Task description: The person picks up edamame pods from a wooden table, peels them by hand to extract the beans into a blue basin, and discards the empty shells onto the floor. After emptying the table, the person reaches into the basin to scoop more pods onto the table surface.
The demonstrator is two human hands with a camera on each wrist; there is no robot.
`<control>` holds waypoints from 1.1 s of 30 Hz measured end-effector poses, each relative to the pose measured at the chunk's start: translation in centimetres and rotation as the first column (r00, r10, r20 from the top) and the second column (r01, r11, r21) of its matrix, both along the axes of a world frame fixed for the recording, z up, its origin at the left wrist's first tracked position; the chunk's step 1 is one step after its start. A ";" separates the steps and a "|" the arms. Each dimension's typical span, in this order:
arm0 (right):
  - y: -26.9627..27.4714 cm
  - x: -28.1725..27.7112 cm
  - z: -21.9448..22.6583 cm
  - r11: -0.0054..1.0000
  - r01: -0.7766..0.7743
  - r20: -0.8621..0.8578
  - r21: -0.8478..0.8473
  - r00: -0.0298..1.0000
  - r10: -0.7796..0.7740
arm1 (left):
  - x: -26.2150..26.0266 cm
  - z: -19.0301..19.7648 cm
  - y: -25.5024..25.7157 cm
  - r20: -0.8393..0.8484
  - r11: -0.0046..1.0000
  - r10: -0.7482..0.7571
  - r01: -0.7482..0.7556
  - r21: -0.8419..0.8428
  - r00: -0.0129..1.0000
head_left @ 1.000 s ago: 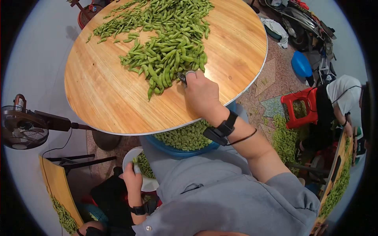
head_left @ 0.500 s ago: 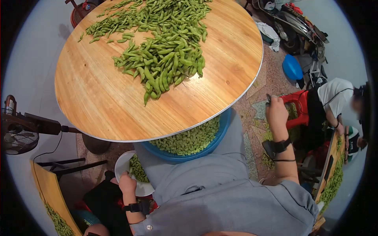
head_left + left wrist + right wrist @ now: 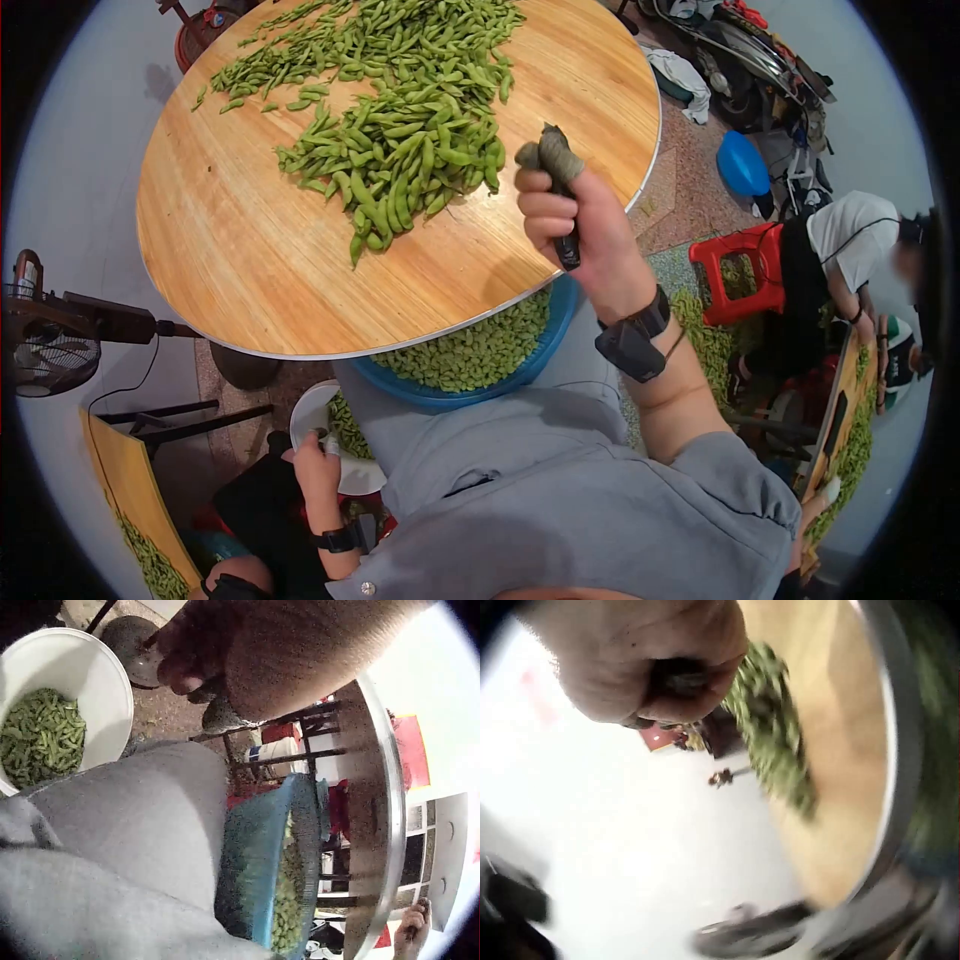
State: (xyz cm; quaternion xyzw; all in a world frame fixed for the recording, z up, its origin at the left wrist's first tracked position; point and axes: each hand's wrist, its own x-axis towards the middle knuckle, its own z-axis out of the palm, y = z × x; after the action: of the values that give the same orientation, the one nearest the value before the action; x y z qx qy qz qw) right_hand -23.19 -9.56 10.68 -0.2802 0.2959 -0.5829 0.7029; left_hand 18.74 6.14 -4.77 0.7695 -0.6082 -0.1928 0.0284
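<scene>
Above table [image 3: 250,225], curled right grip [image 3: 573,207]

Tabletop [image 3: 230,245]: loads of bare wood left of the pods, smaller stretch on their right
Pod pile [image 3: 400,150]: blocks the middle, right to the far side
Blue basin [image 3: 470,401]: reachable from the front only (tabletop edge roofs the rest)
White bucket [image 3: 306,408]: open from above, trouser leg [image 3: 142,817] walls it off from the basin

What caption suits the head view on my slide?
Right hand gripping a dark object near a round table with green pods; left hand by a white tub.
</scene>
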 end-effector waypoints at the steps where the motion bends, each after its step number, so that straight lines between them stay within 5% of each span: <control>1: -0.1 0.3 0.3 0.994 -0.092 0.364 0.056 0.929 0.066 | 0.1 0.1 0.2 -0.021 0.999 -0.014 0.013 -0.049 1.000; 2: -0.3 0.5 0.4 0.978 -0.198 0.681 0.072 0.726 0.096 | -0.2 0.5 0.1 -0.027 0.999 -0.017 0.015 -0.047 1.000; 11: 1.4 -0.3 -0.6 0.971 -0.235 0.730 0.045 0.672 0.129 | -4.2 4.1 -2.3 -0.049 0.978 -0.147 0.138 -0.155 0.988; 14: 1.0 -0.9 -1.3 0.981 -0.193 0.588 0.035 0.798 0.136 | -5.2 3.9 -2.4 -0.130 0.974 -0.149 0.123 -0.191 0.980; 15: 0.5 -0.6 -1.4 0.996 0.082 -0.085 -0.035 0.993 -0.085 | -5.3 3.9 -2.3 -0.130 0.974 -0.142 0.115 -0.194 0.981; 16: -0.1 -0.5 -1.7 0.933 0.240 -0.672 -0.268 0.647 -0.359 | -5.3 3.9 -2.3 -0.138 0.975 -0.150 0.124 -0.183 0.979; 17: -1.2 -0.9 -2.9 0.883 0.196 -0.847 -0.426 0.257 -0.465 | -5.4 4.0 -2.3 -0.146 0.976 -0.157 0.131 -0.174 0.977; 20: -3.3 0.4 -4.2 0.857 0.032 -0.852 -0.515 -0.128 -0.507 | -6.8 5.6 -2.7 -0.154 0.956 -0.207 0.166 -0.243 0.966; 23: -4.4 0.9 -5.6 0.871 0.020 -0.852 -0.492 -0.219 -0.476 | -8.5 7.6 -3.3 -0.235 0.951 -0.225 0.162 -0.262 0.946; 28: -1.1 0.5 -4.1 0.886 0.120 -0.893 -0.448 -0.004 -0.451 | -14.0 11.6 -5.4 -0.483 0.908 -0.384 0.228 -0.351 0.787; 30: 0.6 1.0 -4.2 0.877 0.158 -0.880 -0.454 0.073 -0.469 | -16.5 13.0 -7.0 -0.622 0.843 -0.537 0.338 -0.418 0.570; 33: 3.3 2.1 -4.5 0.893 0.271 -0.800 -0.359 0.404 -0.443 | -20.0 12.5 -9.4 -0.658 0.834 -0.551 0.364 -0.415 0.513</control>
State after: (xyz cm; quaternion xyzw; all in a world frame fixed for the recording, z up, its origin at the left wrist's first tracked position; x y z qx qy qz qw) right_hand -21.09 -6.29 6.19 -0.5233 0.6093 -0.5213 0.2884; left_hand -1.24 -3.21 7.74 0.4188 -0.7386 -0.4256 0.3130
